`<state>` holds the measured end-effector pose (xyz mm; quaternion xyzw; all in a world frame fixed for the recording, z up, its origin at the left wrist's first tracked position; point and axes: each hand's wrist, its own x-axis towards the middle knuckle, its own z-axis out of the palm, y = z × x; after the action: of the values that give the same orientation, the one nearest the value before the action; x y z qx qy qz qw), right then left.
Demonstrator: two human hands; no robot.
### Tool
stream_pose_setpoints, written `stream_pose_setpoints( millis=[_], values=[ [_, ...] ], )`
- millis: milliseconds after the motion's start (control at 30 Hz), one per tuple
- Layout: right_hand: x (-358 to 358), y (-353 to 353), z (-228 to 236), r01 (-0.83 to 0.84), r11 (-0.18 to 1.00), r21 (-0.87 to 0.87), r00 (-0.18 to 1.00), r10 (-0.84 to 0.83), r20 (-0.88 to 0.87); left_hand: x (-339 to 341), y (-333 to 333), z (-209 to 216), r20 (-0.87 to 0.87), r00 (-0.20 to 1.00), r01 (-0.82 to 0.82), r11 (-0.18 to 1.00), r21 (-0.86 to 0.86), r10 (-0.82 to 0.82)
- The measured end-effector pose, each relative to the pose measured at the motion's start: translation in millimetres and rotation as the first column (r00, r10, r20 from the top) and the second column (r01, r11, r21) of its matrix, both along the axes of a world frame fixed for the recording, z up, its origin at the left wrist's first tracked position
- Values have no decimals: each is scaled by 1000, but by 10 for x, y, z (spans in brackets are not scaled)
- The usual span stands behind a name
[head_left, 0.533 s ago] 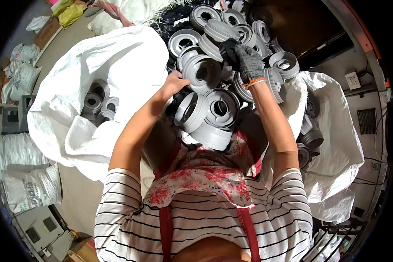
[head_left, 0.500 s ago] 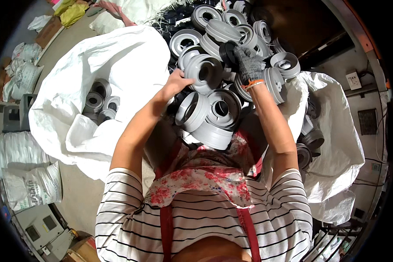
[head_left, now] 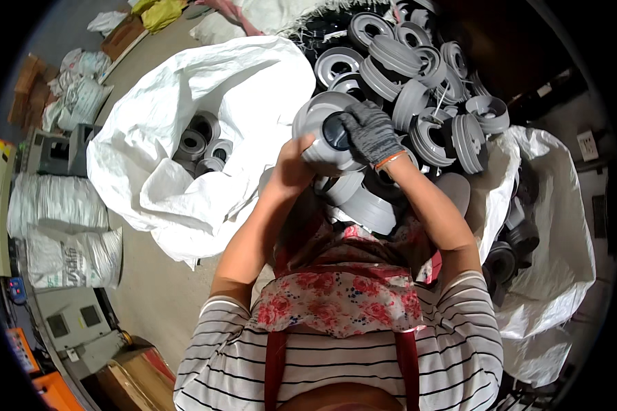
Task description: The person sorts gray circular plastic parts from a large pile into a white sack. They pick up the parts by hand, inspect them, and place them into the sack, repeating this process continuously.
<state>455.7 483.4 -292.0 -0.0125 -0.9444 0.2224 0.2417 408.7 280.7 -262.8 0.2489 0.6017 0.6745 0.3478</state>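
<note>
My bare left hand [head_left: 296,163] grips a round grey plastic ring part [head_left: 315,113] by its left side, tilted over the near edge of the pile. My right hand [head_left: 376,133], in a grey knitted glove with an orange cuff, closes its fingers on a black round plastic piece [head_left: 335,131] at the middle of that ring part. Whether the black piece sits inside the opening or only against it, I cannot tell. Below the hands, more grey ring parts [head_left: 369,209] lie close to my floral apron [head_left: 336,298].
A heap of grey ring parts [head_left: 396,56] stretches away beyond my hands. To the left an open white woven sack [head_left: 140,144] holds several grey parts [head_left: 193,142]. Another white sack [head_left: 555,260], at right, contains dark parts [head_left: 502,260]. Packed sacks [head_left: 75,253] stand far left.
My right hand has come back from the heap toward my left hand, now with the black piece at the grey ring part. The ring part has been lifted and tilted. The whole view has shifted.
</note>
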Motion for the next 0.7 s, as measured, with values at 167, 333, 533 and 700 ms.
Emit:
stream_pose_setpoints(
  millis=[167,333,533,700],
  values=[
    [125,-278,384,-108,990,-87,964,125,233,-49,-180,-229,481,875,-124,985,124,49],
    [205,-274,391,-302,953,12,917,287,278,2,-156,33,429,899,-130,989,75,86],
    [270,-325,338,-292,955,53,919,265,291,-8,-175,189,553,833,-42,999,25,21],
    [248,-262,140,-142,865,-481,918,296,262,195,-144,29,-54,995,-84,995,-53,82]
  ],
)
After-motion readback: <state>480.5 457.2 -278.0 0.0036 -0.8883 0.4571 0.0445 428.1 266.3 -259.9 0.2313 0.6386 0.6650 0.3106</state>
